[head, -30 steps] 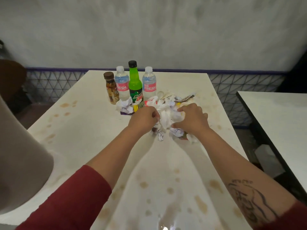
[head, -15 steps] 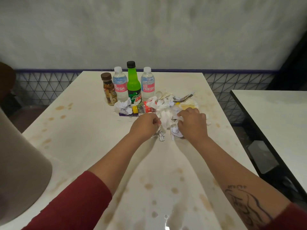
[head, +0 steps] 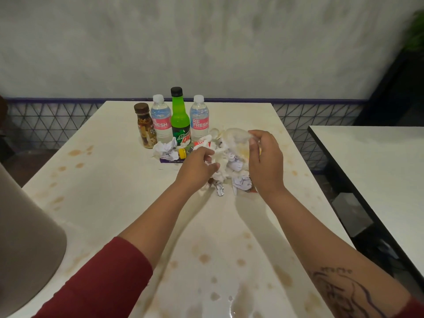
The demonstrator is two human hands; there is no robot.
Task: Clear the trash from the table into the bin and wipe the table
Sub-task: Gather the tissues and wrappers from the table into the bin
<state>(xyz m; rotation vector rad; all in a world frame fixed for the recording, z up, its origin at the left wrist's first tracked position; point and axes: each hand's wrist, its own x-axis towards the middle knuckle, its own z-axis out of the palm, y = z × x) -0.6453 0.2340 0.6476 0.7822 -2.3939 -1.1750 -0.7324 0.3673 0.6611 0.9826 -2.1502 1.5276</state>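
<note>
The trash heap (head: pixel 238 180), a loose mound of crumpled paper and wrappers, lies past the middle of the bench (head: pixel 114 191), just in front of the bottles and well away from the bin (head: pixel 27 237), which I take the grey-brown curved shape at the near left edge to be. The left grip (head: pixel 199 166) pinches a white tissue wad (head: pixel 220 157) at the heap's near side. The right grip (head: pixel 266 161) is curled round a clear plastic piece (head: pixel 236 141) with yellowish residue, held raised over the heap; whether it is a cup or a wrapper I cannot tell. The step looks like gathering a handful. It would go best by bunching the loose bits inward, holding the soiled plastic level so nothing drips, and not missing the foil scrap (head: pixel 220 189), the yellow cap (head: pixel 182 153) or the paper ball (head: pixel 165 150) lying apart on the left. Behind stand a brown bottle (head: pixel 145 127), two water bottles (head: pixel 161 120) and a green soda bottle (head: pixel 180 120), all upright and capped. Brown stains (head: pixel 78 152) spot the pale bench, and a wet patch (head: pixel 229 301) shines near its front edge, so wiping is not yet done. A second bench (head: pixel 378 168) stands to the right, with a grey wall (head: pixel 206 42) and a lattice panel (head: pixel 46 120) beyond.
</note>
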